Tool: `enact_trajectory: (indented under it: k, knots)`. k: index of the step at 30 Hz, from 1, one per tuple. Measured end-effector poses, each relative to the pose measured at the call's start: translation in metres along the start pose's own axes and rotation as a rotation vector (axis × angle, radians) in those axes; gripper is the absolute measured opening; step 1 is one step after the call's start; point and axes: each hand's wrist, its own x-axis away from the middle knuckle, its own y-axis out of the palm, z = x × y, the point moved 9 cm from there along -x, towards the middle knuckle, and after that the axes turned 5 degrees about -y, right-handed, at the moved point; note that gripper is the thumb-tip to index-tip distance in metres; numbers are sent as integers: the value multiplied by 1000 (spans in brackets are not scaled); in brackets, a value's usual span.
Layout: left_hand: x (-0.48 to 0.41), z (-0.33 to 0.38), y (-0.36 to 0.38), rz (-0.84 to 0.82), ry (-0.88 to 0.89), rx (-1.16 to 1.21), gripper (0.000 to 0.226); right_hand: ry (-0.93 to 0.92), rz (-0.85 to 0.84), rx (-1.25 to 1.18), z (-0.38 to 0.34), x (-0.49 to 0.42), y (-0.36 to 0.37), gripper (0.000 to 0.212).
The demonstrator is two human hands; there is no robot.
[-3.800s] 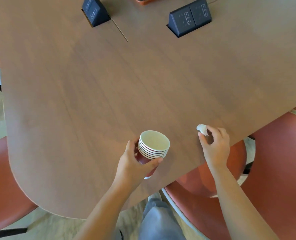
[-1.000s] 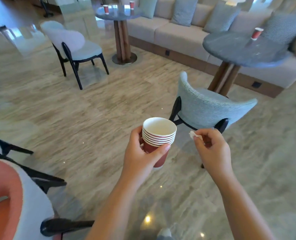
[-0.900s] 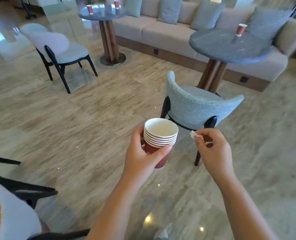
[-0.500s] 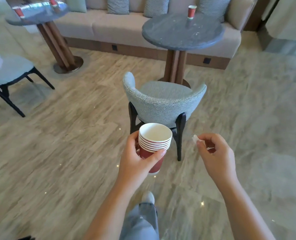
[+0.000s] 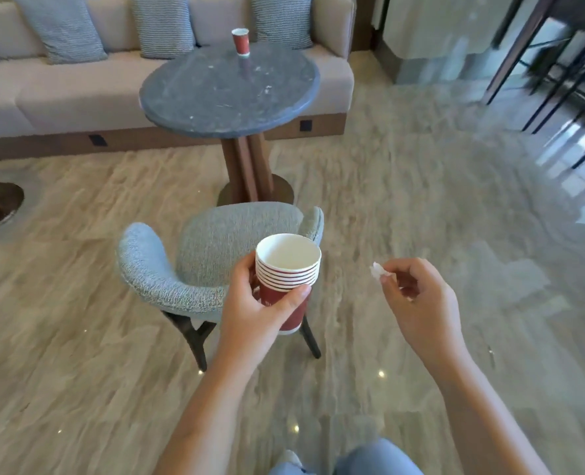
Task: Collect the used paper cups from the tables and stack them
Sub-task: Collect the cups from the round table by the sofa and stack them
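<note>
left hand (image 5: 250,303) curled round the stack (image 5: 286,272) of nested red cups, thumb on the near wall, mouth up, held upright in the air. right hand (image 5: 418,303) well apart to the right, pinching a small white scrap (image 5: 376,270) at the fingertips, so neither is free. chair (image 5: 181,269) just below and ahead, between the person and the round bench (image 5: 215,97). lone cup (image 5: 240,42) stands upright at the far rim of the bench, by the sofa (image 5: 61,90), dead ahead and a touch left of the stack. its axis is vertical, matching the stack. left hand lies more in line with it. reach looks too long from here; likely a step round the chair first.
</note>
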Motion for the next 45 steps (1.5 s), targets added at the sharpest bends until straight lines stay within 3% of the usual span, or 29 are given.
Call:
enact_trajectory:
  k: [8,19,25,34,38,45]
  knots:
    - [-98,18,132,-122,-22,27,67,71,110,16,83,-109,-60,35]
    - [-245,70,289,-65,-13,80,64,55,35,53,169,-316,-130,22]
    - [-326,65,301,3,-67,129,66,82,-24,42,200,-407,-96,13]
    - [-506,81,266,76,-44,75,77,3,-149,51,196,-566,18,28]
    - [-575,91,246,138,-45,65,68,-58,-203,28,188,-632,63,29]
    - [-662,91,269,152,-94,32,69,1,-201,14,223,-722,88,25]
